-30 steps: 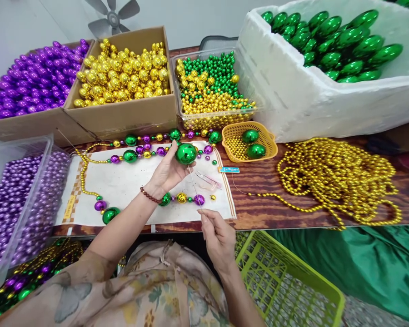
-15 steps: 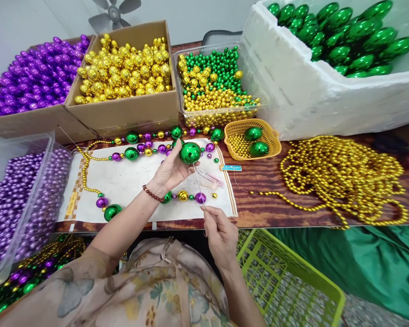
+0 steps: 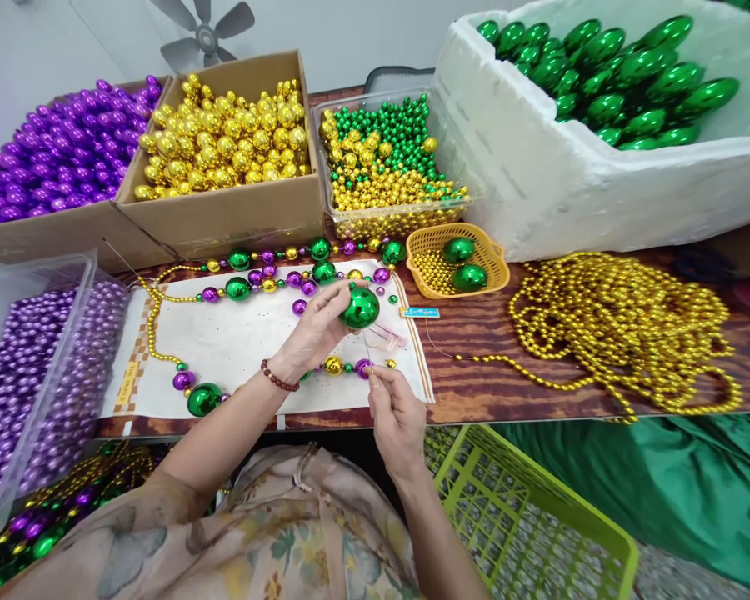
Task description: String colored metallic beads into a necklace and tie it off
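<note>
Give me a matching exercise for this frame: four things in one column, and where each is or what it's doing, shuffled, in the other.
1. Left hand
2. Orange basket
3. Right hand
4. Gold bead strings

A. Heaped on the wooden table
B. Pinching a thin line
C. Holding a large green bead
D. Containing small gold beads

Pairs: 1-C, 2-D, 3-B, 4-A

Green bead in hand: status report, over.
Left hand holding large green bead. Right hand pinching thin strand running to it. Nothing visibly blocking between hands. Purple bead near right hand.
</note>
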The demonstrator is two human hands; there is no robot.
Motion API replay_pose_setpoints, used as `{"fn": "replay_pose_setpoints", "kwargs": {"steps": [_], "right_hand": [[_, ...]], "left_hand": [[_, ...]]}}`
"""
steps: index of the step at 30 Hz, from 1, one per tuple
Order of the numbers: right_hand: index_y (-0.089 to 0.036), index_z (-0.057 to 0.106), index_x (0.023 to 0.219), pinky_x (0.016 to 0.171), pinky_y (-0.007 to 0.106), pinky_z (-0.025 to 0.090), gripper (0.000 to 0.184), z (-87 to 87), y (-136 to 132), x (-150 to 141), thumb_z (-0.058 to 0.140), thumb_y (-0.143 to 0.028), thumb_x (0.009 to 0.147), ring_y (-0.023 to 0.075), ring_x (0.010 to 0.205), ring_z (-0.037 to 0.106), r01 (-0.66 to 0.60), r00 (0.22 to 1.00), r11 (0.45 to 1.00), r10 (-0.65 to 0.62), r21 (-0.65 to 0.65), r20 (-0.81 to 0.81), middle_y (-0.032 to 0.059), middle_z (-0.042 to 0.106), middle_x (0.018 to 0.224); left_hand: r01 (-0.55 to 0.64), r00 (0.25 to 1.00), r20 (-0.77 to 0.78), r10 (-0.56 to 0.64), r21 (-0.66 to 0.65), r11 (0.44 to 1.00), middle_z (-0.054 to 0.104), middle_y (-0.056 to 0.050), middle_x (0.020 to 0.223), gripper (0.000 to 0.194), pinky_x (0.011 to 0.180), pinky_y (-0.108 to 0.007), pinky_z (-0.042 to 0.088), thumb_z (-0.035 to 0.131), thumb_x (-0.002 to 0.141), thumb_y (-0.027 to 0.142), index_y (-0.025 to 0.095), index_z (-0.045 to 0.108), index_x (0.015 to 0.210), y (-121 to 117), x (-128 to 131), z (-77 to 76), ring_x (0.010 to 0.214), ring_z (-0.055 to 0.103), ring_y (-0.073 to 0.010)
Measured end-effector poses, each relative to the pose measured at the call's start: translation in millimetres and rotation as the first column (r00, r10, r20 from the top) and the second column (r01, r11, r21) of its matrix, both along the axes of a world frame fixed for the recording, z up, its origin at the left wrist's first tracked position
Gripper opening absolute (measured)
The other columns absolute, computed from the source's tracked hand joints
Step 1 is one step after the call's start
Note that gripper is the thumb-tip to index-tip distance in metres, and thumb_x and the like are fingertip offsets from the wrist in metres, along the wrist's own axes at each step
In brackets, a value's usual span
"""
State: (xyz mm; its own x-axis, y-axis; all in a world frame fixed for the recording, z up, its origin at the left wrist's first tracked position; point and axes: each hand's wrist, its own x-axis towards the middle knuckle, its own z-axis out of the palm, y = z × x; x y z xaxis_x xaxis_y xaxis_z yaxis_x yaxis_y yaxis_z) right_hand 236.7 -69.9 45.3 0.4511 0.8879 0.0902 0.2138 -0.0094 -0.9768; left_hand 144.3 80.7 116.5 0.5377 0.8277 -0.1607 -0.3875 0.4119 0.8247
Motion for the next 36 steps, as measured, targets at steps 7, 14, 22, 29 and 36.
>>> {"fn": "replay_pose_setpoints", "kwargs": {"steps": [7,14,22,29,36], "right_hand": [[-0.02,0.068,0.102,0.051,0.024,0.042,0.026,-0.3,4.4,1.0,0.051,-0.04,0.099,0.0141,0.057,0.055,0.017,1.0,1.0,-0.017,0.01,-0.006,0.0003,0.058,0.066],[-0.02,0.068,0.108,0.055,0.022,0.044,0.027,7.3,12.3,8.1,0.049,-0.038,0.102,0.0113,0.056,0.053,-0.066,0.997,0.998,0.065,-0.014,-0.051,-0.0024,0.055,0.066],[-0.018,0.067,0.11,0.058,0.025,0.053,0.029,3.4,-2.8,20.3,0.058,-0.042,0.096,0.015,0.062,0.068,-0.144,0.952,0.989,0.129,-0.034,-0.277,0.0033,0.071,0.078],[-0.016,0.065,0.08,0.047,0.022,0.045,0.031,-10.9,2.6,18.6,0.071,-0.046,0.084,0.0139,0.051,0.063,0.114,0.884,0.988,-0.149,-0.105,-0.443,0.0041,0.071,0.071],[-0.015,0.069,0.077,0.046,0.02,0.037,0.026,-25.0,-6.5,41.9,0.077,-0.04,0.079,0.0086,0.047,0.046,0.246,0.855,0.964,-0.266,-0.104,-0.445,-0.0004,0.062,0.059]], "left_hand": [[0.024,1.0,-0.02,-0.023,0.053,0.998,0.069,-0.007,0.111,0.036,0.072,-0.025,0.05,0.081,0.077,0.047,0.023,0.076,0.104,-10.8,-1.5,-0.5,0.086,0.061,-0.0148],[0.029,1.0,-0.01,-0.029,0.079,0.996,0.068,-0.005,0.117,0.036,0.083,-0.025,0.05,0.08,0.079,0.044,0.027,0.076,0.109,-23.0,0.3,-12.6,0.094,0.061,-0.0146],[-0.026,0.998,-0.059,0.03,0.075,0.997,0.067,-0.005,0.115,0.038,0.085,-0.025,0.048,0.078,0.082,0.044,0.028,0.073,0.116,-22.4,-3.8,-23.8,0.096,0.061,-0.0144],[0.296,0.924,-0.309,-0.227,0.2,0.934,0.07,-0.009,0.103,0.035,0.084,-0.031,0.048,0.073,0.086,0.041,0.022,0.073,0.116,-22.8,2.8,-37.7,0.092,0.062,-0.0197],[0.576,0.468,-0.841,0.273,0.524,0.627,0.064,-0.012,0.11,0.023,0.089,-0.035,0.043,0.057,0.09,0.015,0.021,0.07,0.109,67.6,32.5,-69.6,0.103,0.063,-0.0269]]}}
